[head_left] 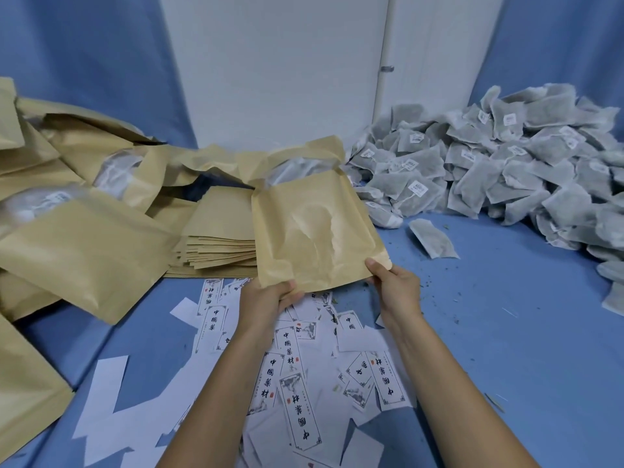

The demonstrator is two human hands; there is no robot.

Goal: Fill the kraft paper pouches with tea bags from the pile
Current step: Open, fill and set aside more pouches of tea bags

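I hold a kraft paper pouch (314, 228) up over the blue table, its plain back toward me. My left hand (268, 297) grips its lower left corner, and my right hand (393, 283) pinches its lower right corner. A big pile of grey tea bags (499, 160) lies at the right against the wall. One loose tea bag (434, 238) lies just right of the pouch. A flat stack of empty pouches (219, 241) sits behind my left hand.
Bulging kraft pouches (77, 251) with round windows are heaped along the left and back. Printed white labels (297, 383) and blank slips litter the blue cloth (506, 315) under my forearms. Tea crumbs speckle the cloth at the right.
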